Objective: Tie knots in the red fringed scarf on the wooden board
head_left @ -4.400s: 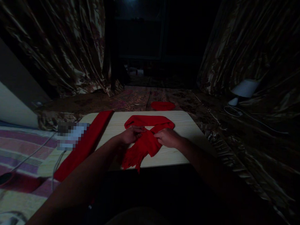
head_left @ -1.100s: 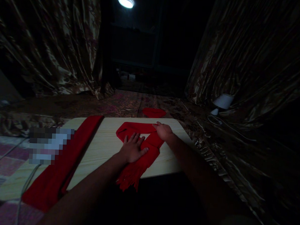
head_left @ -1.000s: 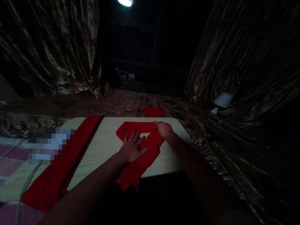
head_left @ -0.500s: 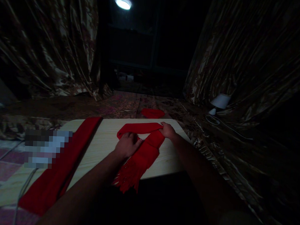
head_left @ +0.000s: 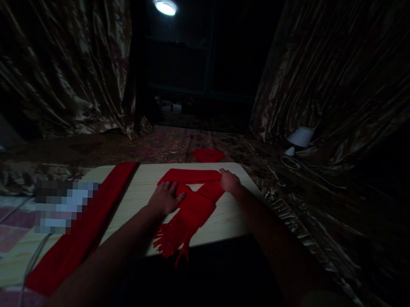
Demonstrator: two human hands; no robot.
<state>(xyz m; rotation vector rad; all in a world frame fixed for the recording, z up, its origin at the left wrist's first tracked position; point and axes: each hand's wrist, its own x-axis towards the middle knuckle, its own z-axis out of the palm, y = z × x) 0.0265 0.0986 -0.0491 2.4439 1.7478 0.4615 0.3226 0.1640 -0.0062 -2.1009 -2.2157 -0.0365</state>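
A red fringed scarf (head_left: 196, 207) lies on the pale wooden board (head_left: 138, 200), folded into a loop with its ends crossing toward me. The fringe hangs over the board's near edge. My left hand (head_left: 165, 198) rests on the loop's left corner, fingers stretched out over the cloth. At the loop's far right corner, my right hand (head_left: 229, 180) pinches the scarf between thumb and fingers. A second red cloth, folded into a long strip (head_left: 89, 225), lies slantwise on the board's left side.
Behind the board another folded red piece (head_left: 208, 155) lies on the patterned cover. A white lamp (head_left: 300, 137) with a cord stands at the right. A blurred-out object (head_left: 65, 206) and a cable (head_left: 33, 259) are at the left. Patterned curtains hang on both sides.
From gripping the crossing, my hands have gone to the loop's left and right corners. In the last second my left hand slid left, and the loop's left corner now lies flatter.
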